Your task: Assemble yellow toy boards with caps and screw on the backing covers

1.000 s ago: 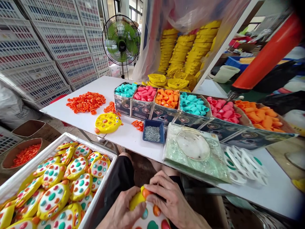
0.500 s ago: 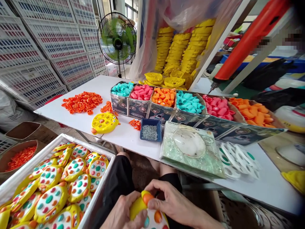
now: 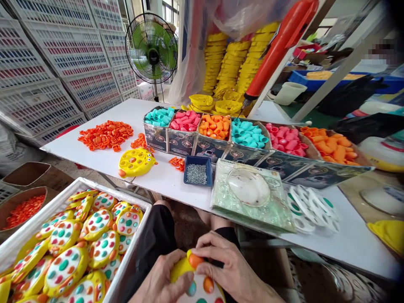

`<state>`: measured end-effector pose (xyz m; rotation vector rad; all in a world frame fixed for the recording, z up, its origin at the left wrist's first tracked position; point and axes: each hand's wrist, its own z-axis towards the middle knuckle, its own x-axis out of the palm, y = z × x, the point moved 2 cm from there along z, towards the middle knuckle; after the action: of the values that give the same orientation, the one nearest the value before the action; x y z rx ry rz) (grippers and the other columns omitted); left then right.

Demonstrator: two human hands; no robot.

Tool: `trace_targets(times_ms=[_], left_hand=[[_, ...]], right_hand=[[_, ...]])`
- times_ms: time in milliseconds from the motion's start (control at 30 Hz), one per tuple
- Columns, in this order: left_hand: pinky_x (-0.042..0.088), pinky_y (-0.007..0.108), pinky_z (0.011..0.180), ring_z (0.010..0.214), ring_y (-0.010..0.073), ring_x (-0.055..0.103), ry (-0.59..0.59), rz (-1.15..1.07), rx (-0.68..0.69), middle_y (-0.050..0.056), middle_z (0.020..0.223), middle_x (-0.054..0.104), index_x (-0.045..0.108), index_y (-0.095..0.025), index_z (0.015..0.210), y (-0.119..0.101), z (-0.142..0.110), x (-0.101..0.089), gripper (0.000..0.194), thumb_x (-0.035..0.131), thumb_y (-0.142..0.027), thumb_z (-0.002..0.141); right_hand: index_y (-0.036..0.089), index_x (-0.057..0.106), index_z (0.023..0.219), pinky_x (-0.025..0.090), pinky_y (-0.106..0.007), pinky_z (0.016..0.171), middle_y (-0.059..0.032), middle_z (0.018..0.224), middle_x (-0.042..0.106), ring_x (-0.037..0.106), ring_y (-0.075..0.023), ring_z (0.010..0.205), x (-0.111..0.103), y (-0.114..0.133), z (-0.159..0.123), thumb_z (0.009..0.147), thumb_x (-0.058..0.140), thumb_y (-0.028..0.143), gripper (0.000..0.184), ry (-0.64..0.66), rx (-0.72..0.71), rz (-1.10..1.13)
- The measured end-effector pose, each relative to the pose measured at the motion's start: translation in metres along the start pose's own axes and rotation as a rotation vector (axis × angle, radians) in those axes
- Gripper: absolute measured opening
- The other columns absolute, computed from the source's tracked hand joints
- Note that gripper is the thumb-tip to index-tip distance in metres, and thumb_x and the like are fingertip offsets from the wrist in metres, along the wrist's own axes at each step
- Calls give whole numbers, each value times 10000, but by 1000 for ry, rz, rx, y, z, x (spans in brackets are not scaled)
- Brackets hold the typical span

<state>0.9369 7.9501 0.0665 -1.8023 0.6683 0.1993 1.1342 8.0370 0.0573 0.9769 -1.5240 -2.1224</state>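
Observation:
At the bottom of the head view, a yellow toy with a white, colour-dotted face lies over my lap, partly cut off by the frame. My left hand grips its left side, thumb on the white face. With my right hand I hold its upper right, fingers and thumb around the orange knob. On the table, a yellow shell with holes sits beside small orange parts. A blue tray holds small metal screws.
Boxes of turquoise, pink and orange caps line the table. A red electric screwdriver hangs above them. A green packet and white discs lie at right. The white crate at left holds several finished-looking toys. A fan stands behind.
The hanging screwdriver has swung left, from over the pink caps to over the turquoise ones. My right fingers have shifted slightly around the orange knob; both hands stay on the toy.

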Motion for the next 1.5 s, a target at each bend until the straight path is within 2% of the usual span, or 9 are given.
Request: trace_targets(times_ms=[300, 400, 600, 967, 1133, 1233, 1367, 1433, 1500], left_hand=[[526, 279, 841, 923, 238, 636, 14, -30, -71, 46, 1030, 728, 686, -250, 1160, -13, 0, 2, 456, 511, -595, 919], [528, 265, 755, 837, 227, 635, 34, -29, -76, 29, 917, 722, 710, -235, 1045, -19, 0, 2, 419, 568, -594, 882], [504, 254, 650, 720, 202, 617, 39, -29, -81, 5, 794, 698, 693, -251, 956, -25, 3, 4, 369, 532, -578, 903], [519, 289, 790, 817, 226, 638, 20, -3, -51, 35, 943, 721, 718, -264, 1008, -25, 4, 5, 403, 476, -577, 929], [484, 345, 963, 1056, 305, 609, 9, -8, -28, 49, 1115, 733, 704, -313, 1114, -19, -2, -1, 445, 568, -645, 851], [500, 327, 922, 1007, 289, 620, 20, -15, -22, 37, 1079, 740, 709, -305, 1082, -20, 0, -1, 430, 564, -639, 854], [520, 263, 704, 768, 213, 626, 53, -22, -35, 19, 866, 722, 715, -244, 993, -26, 6, 1, 431, 530, -619, 886], [512, 253, 677, 760, 208, 624, 60, -23, -39, 17, 861, 719, 713, -238, 1014, -28, 6, 1, 444, 539, -624, 879], [505, 248, 660, 760, 207, 620, 65, -22, -40, 19, 863, 718, 709, -234, 1043, -29, 6, 2, 462, 551, -632, 868]], right_hand=[[224, 724, 1105, 524, -256, 741, -44, 948, 702, 628, -149, 855, -2, 4, -5, 957, 655, 284, 174, -38, -184, -141], [208, 695, 1093, 517, -269, 728, -47, 942, 706, 613, -160, 834, -1, 8, -11, 977, 619, 280, 156, -28, -257, -283], [166, 630, 1072, 481, -316, 664, -65, 875, 685, 599, -199, 768, 5, 10, -20, 1060, 388, 307, 280, -2, -214, -580], [164, 591, 887, 424, -340, 599, -66, 784, 646, 570, -211, 702, 4, 25, -11, 1039, 347, 238, 296, 39, -232, -802], [174, 616, 939, 429, -317, 610, -59, 844, 666, 569, -202, 765, 2, 19, -14, 1040, 419, 294, 252, 31, -206, -670], [189, 641, 978, 450, -310, 665, -54, 878, 671, 578, -202, 815, -1, 18, -15, 1024, 486, 304, 198, 3, -164, -552], [207, 655, 957, 489, -293, 745, -46, 954, 664, 604, -187, 864, -9, 16, -12, 936, 633, 467, 261, -24, 150, -110], [211, 659, 1002, 492, -283, 751, -37, 995, 669, 614, -185, 878, -11, 16, -9, 850, 710, 543, 368, 26, 340, 118], [207, 673, 1048, 483, -287, 764, -31, 995, 685, 614, -191, 883, -13, 17, -6, 802, 743, 573, 446, 104, 438, 243]])
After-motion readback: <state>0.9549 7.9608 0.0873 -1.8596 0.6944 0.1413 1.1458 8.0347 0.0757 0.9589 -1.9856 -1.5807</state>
